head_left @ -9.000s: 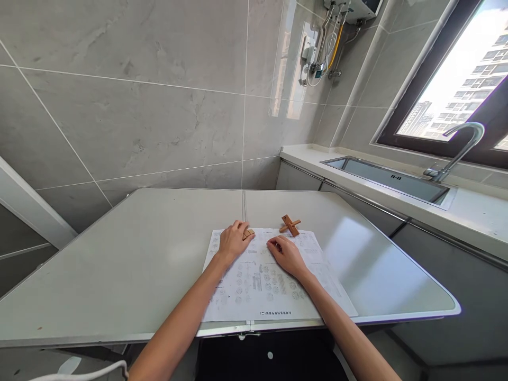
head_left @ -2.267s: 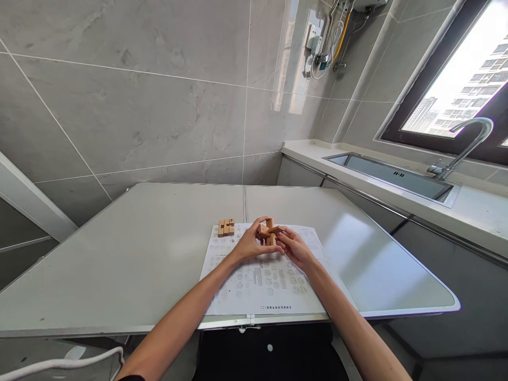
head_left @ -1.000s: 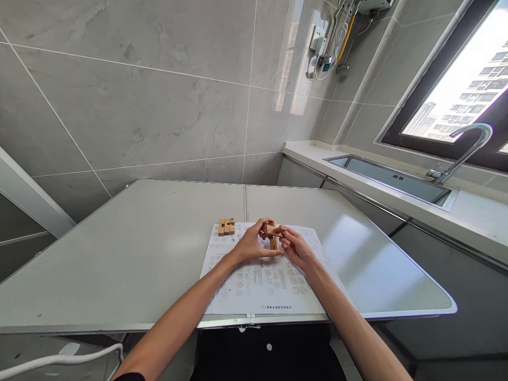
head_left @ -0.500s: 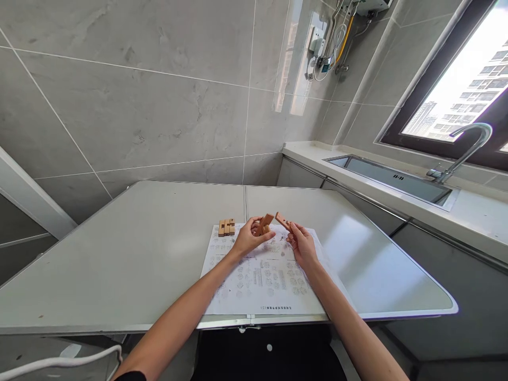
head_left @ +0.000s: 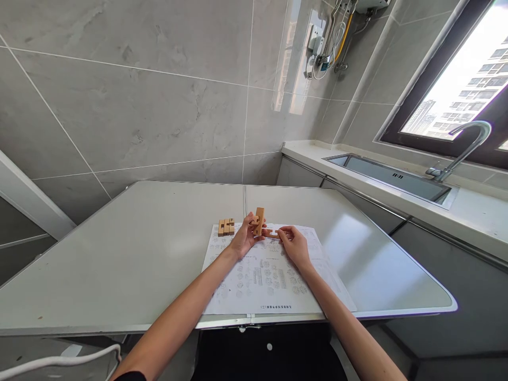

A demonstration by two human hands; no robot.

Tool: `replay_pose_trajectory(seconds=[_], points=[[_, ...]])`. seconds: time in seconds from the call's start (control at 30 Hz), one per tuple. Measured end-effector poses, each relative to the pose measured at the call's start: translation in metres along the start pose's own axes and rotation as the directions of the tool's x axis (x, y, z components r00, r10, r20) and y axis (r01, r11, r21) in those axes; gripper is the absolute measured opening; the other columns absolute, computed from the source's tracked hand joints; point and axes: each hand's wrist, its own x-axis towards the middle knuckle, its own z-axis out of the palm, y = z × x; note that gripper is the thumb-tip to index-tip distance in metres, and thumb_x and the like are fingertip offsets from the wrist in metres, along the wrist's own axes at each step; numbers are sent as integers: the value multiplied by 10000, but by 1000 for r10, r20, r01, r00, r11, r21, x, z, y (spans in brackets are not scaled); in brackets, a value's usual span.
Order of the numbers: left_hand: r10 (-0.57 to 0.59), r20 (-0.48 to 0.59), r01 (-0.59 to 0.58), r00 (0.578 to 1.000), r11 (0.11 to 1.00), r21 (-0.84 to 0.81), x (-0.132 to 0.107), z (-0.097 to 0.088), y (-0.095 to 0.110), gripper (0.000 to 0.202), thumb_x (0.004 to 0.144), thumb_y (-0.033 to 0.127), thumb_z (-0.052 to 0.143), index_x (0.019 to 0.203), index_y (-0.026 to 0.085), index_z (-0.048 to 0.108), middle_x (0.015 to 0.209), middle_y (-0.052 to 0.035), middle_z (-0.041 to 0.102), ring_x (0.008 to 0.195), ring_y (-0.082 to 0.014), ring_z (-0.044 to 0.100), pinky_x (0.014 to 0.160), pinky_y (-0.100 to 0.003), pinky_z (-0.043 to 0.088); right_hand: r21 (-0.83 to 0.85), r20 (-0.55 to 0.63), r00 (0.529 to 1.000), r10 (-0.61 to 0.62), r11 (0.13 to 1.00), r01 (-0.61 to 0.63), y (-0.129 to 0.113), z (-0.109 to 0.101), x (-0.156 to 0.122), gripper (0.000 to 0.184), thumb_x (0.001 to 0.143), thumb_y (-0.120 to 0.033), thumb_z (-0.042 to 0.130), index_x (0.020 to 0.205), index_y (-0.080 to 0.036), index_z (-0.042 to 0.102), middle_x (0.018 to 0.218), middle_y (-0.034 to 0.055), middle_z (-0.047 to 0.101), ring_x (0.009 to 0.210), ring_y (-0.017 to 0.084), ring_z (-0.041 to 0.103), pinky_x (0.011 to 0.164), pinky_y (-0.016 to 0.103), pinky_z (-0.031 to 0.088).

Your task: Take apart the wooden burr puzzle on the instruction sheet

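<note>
My left hand (head_left: 243, 239) is closed around joined wooden puzzle pieces (head_left: 259, 219), one bar of which stands nearly upright. My right hand (head_left: 294, 244) pinches the end of a notched wooden puzzle piece (head_left: 271, 233), held level. Its far end meets the lower part of the pieces in my left hand; whether it sits inside them I cannot tell. Both hands are above a printed sheet (head_left: 250, 291) covered in small diagrams. Left of my left hand, several more wooden puzzle blocks (head_left: 226, 227) lie side by side at the sheet's upper left corner.
The sheet lies on a white folding table (head_left: 119, 264) with a seam down its middle. A grey tiled wall (head_left: 159, 116) rises behind it. To the right runs a counter (head_left: 476, 211) with a sink (head_left: 397, 177) and a faucet (head_left: 468, 151). A white cable (head_left: 59, 362) hangs at lower left.
My left hand has turned its pieces so the bar stands more upright. My right hand has lowered its notched piece from a slant to level and brought it against them.
</note>
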Motion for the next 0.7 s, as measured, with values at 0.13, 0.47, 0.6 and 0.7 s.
replay_pose_trajectory(seconds=[0.13,0.47,0.6,0.7], points=[[-13,58,11,998,1000,29,-1,2,2,677,871,750,599,1058,112,728,999,-121,699,891,-202,659,804,-317,506,-153,21,996,-83,984,85,2,0,-1,288,909,-501,662,976,-227,718,918,80,766,831,257,673,791,393,502],[-18,64,15,998,999,41,-1,4,1,723,877,772,572,1069,95,739,1049,-148,729,869,-204,666,854,-338,513,-420,97,978,-185,883,209,11,2,-2,246,954,-401,573,936,-224,742,920,93,726,942,292,592,881,444,443],[-14,70,10,997,999,52,0,3,-1,726,900,771,541,1060,90,734,1090,-175,734,921,-221,681,913,-361,516,-422,98,977,-191,881,215,12,2,-3,230,954,-394,582,933,-222,734,932,102,699,964,297,582,900,462,455],[6,54,-10,999,997,79,0,4,-2,671,915,742,559,1053,107,727,1120,-176,736,993,-238,689,980,-387,515,-362,48,970,-238,901,239,5,2,-4,259,970,-390,566,1090,-213,712,1011,111,676,996,293,591,912,474,476]])
